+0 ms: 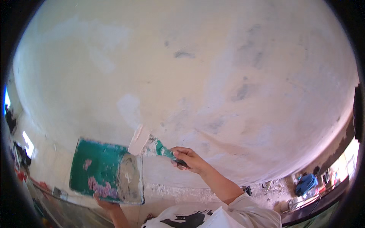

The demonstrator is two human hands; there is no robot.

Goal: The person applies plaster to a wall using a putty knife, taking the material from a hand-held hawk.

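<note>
My right hand (189, 159) is wrapped round the green and black handle of a putty knife (163, 149). Pale pinkish-white putty coats its wide blade, which is tilted close to the wall (171, 72); contact with the wall cannot be made out. Below and left of the blade, my left hand (105, 204) grips the lower edge of a green tray (97, 152), its fingers partly hidden beneath. Lumps of pinkish putty (102, 187) lie in the tray. The tray's right part is a greyish, putty-smeared section (130, 178).
Pale patches and dark scuffs mark the cream wall. White debris (175, 190) is scattered along the floor at its foot. A dark blue bundle (306, 184) lies at the lower right, near a dark ledge (323, 205). Assorted items stand at the far left.
</note>
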